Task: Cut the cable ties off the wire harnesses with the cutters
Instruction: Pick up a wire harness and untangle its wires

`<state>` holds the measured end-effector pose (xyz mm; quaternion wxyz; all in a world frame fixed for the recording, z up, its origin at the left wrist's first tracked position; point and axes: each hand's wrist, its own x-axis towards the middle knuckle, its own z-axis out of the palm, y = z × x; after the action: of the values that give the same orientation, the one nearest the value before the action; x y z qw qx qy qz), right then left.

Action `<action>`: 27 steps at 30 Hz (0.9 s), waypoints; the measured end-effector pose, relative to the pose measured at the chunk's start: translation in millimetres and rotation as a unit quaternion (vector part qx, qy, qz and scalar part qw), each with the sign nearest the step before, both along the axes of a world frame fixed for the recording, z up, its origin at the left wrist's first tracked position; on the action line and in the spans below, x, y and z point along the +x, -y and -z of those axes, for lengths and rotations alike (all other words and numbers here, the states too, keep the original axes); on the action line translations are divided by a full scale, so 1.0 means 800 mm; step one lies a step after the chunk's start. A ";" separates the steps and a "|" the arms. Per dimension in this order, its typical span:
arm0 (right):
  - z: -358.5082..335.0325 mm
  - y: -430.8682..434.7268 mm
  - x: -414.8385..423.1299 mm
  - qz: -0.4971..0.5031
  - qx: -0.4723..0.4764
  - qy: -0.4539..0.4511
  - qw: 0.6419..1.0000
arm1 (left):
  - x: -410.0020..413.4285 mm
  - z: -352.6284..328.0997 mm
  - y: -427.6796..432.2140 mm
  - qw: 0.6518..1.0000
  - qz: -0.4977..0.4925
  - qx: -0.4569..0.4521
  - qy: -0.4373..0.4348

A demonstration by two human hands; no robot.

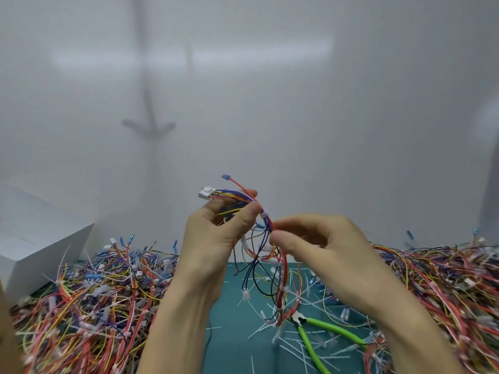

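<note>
I hold one wire harness (266,247) up in front of me, a bundle of red, purple, yellow and black wires with a white connector (206,192) at its top. My left hand (216,233) grips the upper part near the connector. My right hand (318,247) pinches the bundle just below a white cable tie (263,212). The harness's lower end hangs down to the teal mat (229,333). The cutters (321,334), with green handles, lie on the mat below my right hand, held by neither hand.
Big heaps of coloured harnesses lie on the left (89,300) and on the right (445,287). Cut white tie scraps (294,344) litter the mat. A white box (40,238) stands at the far left, and a white wall rises behind.
</note>
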<state>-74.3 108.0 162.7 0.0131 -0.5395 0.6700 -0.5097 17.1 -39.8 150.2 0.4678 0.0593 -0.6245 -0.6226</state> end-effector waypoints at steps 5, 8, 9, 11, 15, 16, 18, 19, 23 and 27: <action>0.005 0.006 -0.005 0.057 -0.096 0.054 0.992 | 0.000 0.000 -0.003 0.999 0.022 -0.033 0.011; 0.006 0.006 -0.011 0.066 -0.150 0.104 0.981 | 0.003 -0.001 0.000 0.997 0.008 -0.060 0.046; 0.006 0.006 -0.011 0.067 -0.165 0.116 0.977 | 0.004 0.000 0.001 0.996 0.000 -0.064 0.056; 0.006 0.009 -0.010 0.060 -0.200 0.147 0.967 | 0.008 0.000 0.002 0.996 -0.007 -0.059 0.065; 0.002 0.007 -0.006 0.022 -0.272 0.214 0.938 | 0.015 0.001 0.008 0.992 -0.004 -0.055 0.113; 0.001 0.007 -0.006 0.019 -0.286 0.225 0.931 | 0.017 0.002 0.010 0.988 0.009 -0.057 0.146; 0.000 0.005 -0.006 0.017 -0.313 0.245 0.917 | 0.021 0.006 0.012 0.969 0.050 -0.079 0.229; -0.001 0.005 -0.005 0.015 -0.326 0.253 0.911 | 0.022 0.008 0.013 0.956 0.069 -0.099 0.269; -0.006 0.001 -0.001 0.003 -0.359 0.277 0.891 | 0.025 0.014 0.019 0.895 0.127 -0.214 0.369; -0.007 0.001 0.001 -0.003 -0.353 0.299 0.886 | 0.014 0.022 0.023 0.823 0.117 -0.318 0.455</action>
<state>-73.4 107.3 168.7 0.0228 -0.3321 0.4083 -0.8500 28.2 -58.4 132.3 0.0467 0.1104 -0.9319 -0.3422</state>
